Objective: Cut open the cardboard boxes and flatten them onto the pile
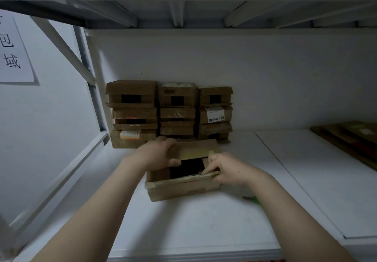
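Observation:
A brown cardboard box [183,188] lies on the white shelf in front of me, its top partly open with a dark gap showing inside. My left hand [157,155] grips the far left flap, fingers curled over its edge. My right hand [226,172] pinches the near right flap at the box's rim. Behind the box, several taped cardboard boxes [169,112] stand stacked in three columns against the back wall. A pile of flattened cardboard [350,139] lies at the far right of the shelf.
A green object [254,199] peeks out under my right forearm. The white shelf surface [193,225] spreads around the box. An upper shelf hangs overhead. A paper sign [12,51] hangs on the left wall beside the rack's slanted braces.

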